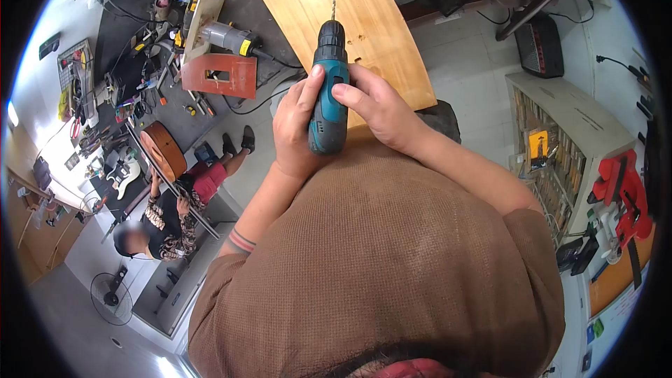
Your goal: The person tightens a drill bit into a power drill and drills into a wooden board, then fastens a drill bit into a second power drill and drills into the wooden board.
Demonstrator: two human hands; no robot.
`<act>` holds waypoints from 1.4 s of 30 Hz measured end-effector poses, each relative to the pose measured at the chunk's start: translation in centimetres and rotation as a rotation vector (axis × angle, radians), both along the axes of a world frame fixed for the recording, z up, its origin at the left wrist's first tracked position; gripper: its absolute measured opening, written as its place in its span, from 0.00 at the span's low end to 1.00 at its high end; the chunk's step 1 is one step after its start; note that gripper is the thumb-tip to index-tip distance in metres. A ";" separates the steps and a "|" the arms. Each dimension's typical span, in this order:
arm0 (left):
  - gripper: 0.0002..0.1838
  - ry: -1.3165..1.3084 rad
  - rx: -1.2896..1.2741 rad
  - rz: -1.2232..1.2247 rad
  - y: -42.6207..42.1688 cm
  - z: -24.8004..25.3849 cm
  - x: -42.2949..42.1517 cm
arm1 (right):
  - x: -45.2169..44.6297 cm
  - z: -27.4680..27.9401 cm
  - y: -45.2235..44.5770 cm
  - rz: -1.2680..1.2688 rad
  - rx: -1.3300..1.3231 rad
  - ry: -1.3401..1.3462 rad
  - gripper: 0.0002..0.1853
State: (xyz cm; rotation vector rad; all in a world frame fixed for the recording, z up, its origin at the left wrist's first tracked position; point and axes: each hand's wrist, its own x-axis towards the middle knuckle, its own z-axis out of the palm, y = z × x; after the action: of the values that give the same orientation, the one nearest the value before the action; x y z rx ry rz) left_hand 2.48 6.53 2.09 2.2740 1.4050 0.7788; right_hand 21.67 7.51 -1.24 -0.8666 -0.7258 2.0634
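A teal and black cordless drill (331,91) is held in front of the brown shirt, its bit pointing away over a light wooden board (399,49). My left hand (295,122) wraps round the drill's left side, with the thumb or a finger along its body. On the other side, my right hand (381,108) rests against the drill with its thumb on the teal casing. The drill's handle is hidden beneath its body. Small holes or marks show in the board near the chuck.
Left of the board, a corded power tool (227,37) and a reddish plate (220,77) lie on the dark, cluttered bench (269,52). Another person (164,224) is at the lower left beside a guitar (164,150). A grey cabinet (570,115) stands at the right.
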 end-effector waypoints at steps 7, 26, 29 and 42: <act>0.42 -0.035 -0.002 -0.005 -0.1 -0.5 -0.1 | -0.7 0.3 -0.5 -0.088 0.024 -0.054 0.26; 0.41 -0.053 -0.216 0.092 -0.8 -0.1 -1.5 | -0.4 -1.4 0.1 0.030 -0.089 -0.020 0.32; 0.41 -0.167 -0.375 0.219 -0.4 0.1 -2.3 | 1.2 -4.5 -0.1 -0.019 -0.049 -0.256 0.37; 0.42 -0.312 -1.023 0.391 5.2 -0.6 -6.0 | 8.4 -22.1 -3.6 0.166 -0.046 -0.997 0.39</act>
State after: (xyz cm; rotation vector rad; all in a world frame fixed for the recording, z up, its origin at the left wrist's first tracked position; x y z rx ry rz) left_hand -3.47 11.74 1.53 1.0795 1.5881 0.3375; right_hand 30.12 3.87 -23.39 -1.9485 -1.2843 1.6949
